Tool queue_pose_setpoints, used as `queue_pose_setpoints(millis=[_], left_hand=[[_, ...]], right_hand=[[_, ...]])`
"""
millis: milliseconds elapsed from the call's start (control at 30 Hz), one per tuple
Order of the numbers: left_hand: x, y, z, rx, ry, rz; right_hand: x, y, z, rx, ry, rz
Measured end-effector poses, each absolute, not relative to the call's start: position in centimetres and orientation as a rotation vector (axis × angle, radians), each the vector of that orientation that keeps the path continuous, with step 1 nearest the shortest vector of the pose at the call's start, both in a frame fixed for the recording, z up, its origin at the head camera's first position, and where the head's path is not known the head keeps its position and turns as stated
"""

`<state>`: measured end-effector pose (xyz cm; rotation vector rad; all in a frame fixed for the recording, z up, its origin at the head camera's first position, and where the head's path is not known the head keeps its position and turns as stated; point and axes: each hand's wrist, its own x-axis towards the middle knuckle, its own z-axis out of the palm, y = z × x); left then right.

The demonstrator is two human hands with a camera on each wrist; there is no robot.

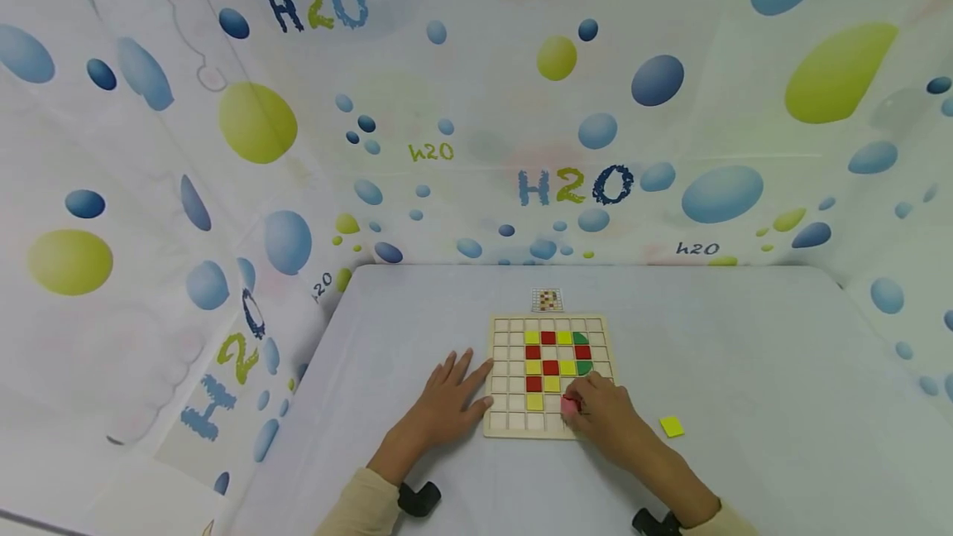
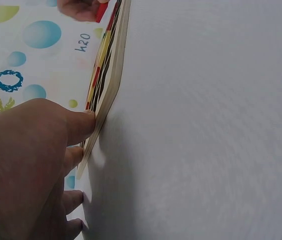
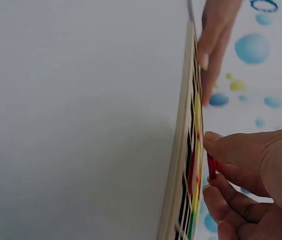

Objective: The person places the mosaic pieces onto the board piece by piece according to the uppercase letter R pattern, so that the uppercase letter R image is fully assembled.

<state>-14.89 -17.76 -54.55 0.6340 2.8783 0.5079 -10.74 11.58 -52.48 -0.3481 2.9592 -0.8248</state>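
Note:
A wooden grid board (image 1: 500, 420) lies on the table, with red, yellow and green tiles set in some of its squares. Between thumb and fingers, my right hand (image 1: 606, 416) pinches a red tile (image 3: 211, 167) over the lower right part of the board; in the right wrist view the tile stands on edge, just off the surface. My left hand (image 1: 447, 399) lies with spread fingers at the board's left side, thumb and fingertips touching its rim. A loose yellow tile (image 1: 672, 426) lies on the table, right of the board.
Behind the board's far edge lies a small printed card (image 1: 547, 299) with a coloured grid pattern. A white cloth (image 1: 715, 337) covers the table. Patterned sheets (image 1: 476, 89) hang behind it and at the sides. Both wrists wear black devices (image 1: 419, 500).

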Motion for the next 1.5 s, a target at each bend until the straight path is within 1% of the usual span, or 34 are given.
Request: queue_pose_setpoints(millis=[200,400,1167,1233,1300,1500], left_hand=[[-14.8,-17.8,-54.4,0.642,2.875,0.505],[-14.8,-17.8,-54.3,0.622,2.865,0.505],[-15.0,-17.8,-54.7,0.622,2.871,0.489],[-15.1,-17.8,-54.6,0.621,2.868,0.487],[-15.1,-17.8,-54.7,0.621,2.868,0.483],[-15.1,-17.8,-54.7,0.627,2.867,0.486]], right_hand=[[-10.4,8.7,-52.7,-0.561,3.002,-0.804],[-10.3,7.8,-53.0,-0.721,3.020,-0.728],[-9.9,8.3,-52.6,-0.826,2.975,-0.767],[-9.8,8.6,-52.6,-0.804,2.983,-0.748],[-9.7,9.1,-52.5,-0.728,2.973,-0.752],[-9.4,13.1,-52.1,-0.349,2.917,-0.834]])
